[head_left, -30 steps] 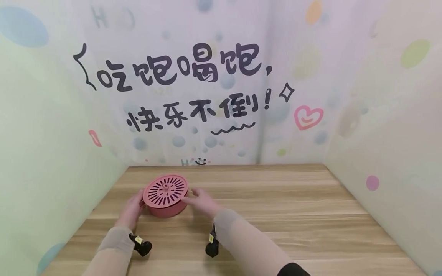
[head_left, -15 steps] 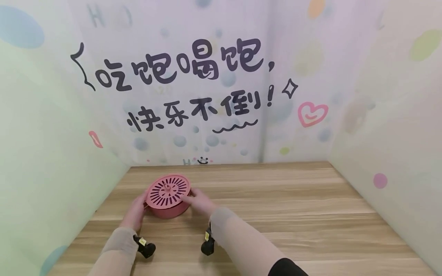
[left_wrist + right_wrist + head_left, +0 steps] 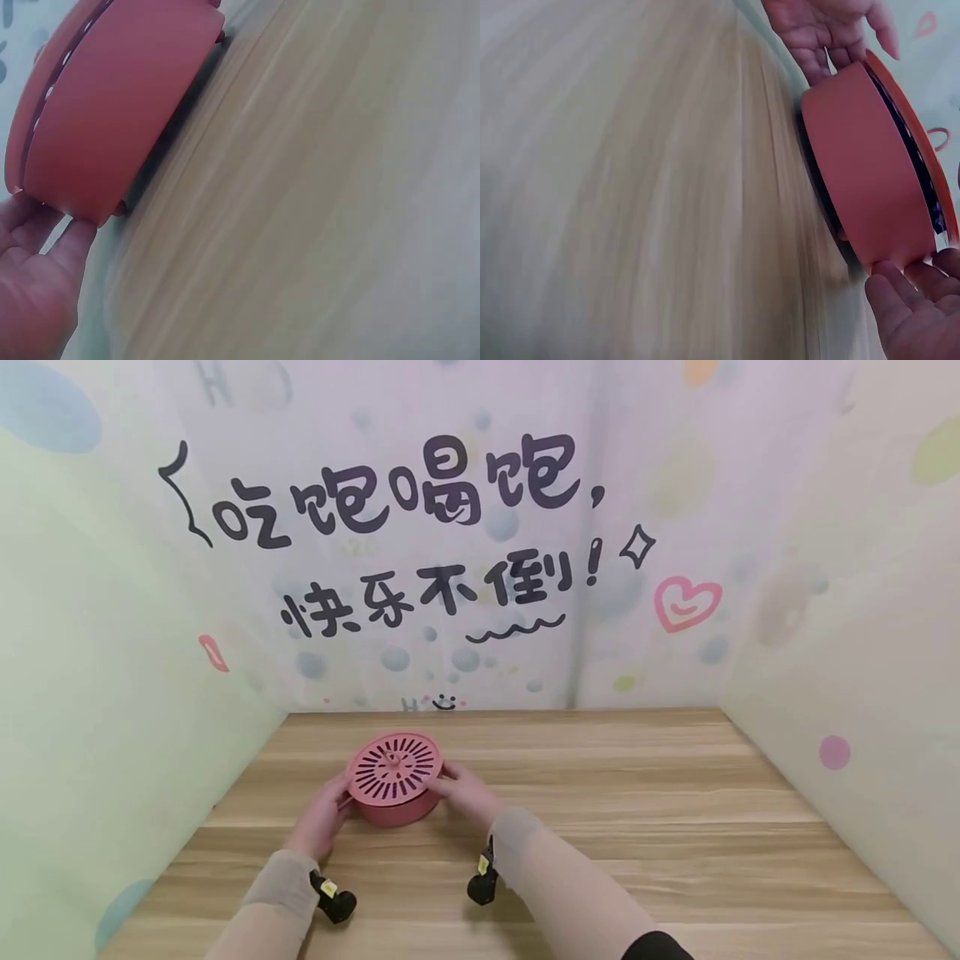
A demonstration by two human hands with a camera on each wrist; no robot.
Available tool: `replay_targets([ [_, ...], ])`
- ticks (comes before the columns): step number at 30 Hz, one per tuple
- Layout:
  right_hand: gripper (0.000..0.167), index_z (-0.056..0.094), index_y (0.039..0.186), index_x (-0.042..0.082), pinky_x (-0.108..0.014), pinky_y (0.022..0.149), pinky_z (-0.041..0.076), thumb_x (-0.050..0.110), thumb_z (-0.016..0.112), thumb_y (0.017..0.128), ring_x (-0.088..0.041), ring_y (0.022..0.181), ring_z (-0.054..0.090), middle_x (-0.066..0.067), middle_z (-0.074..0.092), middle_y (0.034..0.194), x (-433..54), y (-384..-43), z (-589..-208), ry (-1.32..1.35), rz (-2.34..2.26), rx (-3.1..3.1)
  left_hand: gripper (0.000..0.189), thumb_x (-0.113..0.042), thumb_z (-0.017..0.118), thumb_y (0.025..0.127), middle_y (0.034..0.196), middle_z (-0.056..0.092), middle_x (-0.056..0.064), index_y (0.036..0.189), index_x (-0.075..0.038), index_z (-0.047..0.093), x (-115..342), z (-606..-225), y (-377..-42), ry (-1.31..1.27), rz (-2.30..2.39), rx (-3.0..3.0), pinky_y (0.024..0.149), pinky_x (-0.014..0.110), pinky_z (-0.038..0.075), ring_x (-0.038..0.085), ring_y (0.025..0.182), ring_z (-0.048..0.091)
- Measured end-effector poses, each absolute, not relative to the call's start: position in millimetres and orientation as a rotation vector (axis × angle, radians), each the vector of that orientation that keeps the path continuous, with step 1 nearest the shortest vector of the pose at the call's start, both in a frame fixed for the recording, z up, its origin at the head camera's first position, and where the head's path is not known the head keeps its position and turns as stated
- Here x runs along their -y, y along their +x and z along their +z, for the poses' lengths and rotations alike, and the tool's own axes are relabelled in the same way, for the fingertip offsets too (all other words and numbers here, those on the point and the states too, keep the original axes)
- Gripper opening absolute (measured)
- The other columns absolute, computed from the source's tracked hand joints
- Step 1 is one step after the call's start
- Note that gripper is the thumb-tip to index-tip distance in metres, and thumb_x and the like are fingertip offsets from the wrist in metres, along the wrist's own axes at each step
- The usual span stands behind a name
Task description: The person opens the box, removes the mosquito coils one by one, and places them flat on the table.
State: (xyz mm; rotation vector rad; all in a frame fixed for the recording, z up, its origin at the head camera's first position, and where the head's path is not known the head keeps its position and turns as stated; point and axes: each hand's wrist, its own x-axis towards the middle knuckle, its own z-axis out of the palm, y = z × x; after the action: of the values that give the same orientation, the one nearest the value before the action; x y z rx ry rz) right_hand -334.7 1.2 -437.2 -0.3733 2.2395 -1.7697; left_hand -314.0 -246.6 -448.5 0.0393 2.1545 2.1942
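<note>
Fingers of the left hand [image 3: 322, 818] hold the pink box [image 3: 395, 781], which has moved a bit right, on or just over the table [image 3: 637, 827]. Fingers of the right hand [image 3: 468, 795] hold its other side, so moving it seems begun.

Head fwd/dn; wrist views close, share container [image 3: 120, 105].

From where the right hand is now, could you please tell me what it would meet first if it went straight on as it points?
The side of the pink container, most likely at once: the right hand touches it with its fingers, so no gap seems to remain there.
</note>
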Motion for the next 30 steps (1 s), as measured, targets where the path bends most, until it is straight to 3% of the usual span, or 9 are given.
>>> replay_targets([
  [13,0.063,0.036,0.149,0.009,-0.048,0.103,0.041,0.026,0.063,0.093,-0.032,0.129,0.045,-0.011,0.035,0.152,-62,-339,-443,-0.327,-1.842,-2.166,0.055,-0.013,0.042,0.102,0.158,0.020,0.014,0.151,0.000,0.023,195,-458,-315,0.141,2.263,-2.029,0.115,0.042,0.020,0.030,0.142,0.023],
  [21,0.066,0.035,0.149,0.009,-0.050,0.105,0.037,0.026,0.064,0.093,-0.033,0.130,0.044,-0.011,0.035,0.152,-97,-338,-449,-0.282,-1.872,-2.138,0.054,-0.011,0.045,0.100,0.156,0.024,0.014,0.150,0.000,0.028,163,-460,-313,0.155,2.285,-1.987,0.114,0.041,0.023,0.028,0.140,0.027],
  [30,0.067,0.032,0.150,0.008,-0.054,0.107,0.034,0.021,0.064,0.092,-0.035,0.130,0.043,-0.014,0.032,0.153,-133,-329,-450,-0.266,-1.931,-2.117,0.057,-0.004,0.048,0.097,0.156,0.018,0.019,0.148,0.004,0.026,129,-462,-314,0.202,2.352,-1.869,0.114,0.043,0.023,0.032,0.142,0.021],
])
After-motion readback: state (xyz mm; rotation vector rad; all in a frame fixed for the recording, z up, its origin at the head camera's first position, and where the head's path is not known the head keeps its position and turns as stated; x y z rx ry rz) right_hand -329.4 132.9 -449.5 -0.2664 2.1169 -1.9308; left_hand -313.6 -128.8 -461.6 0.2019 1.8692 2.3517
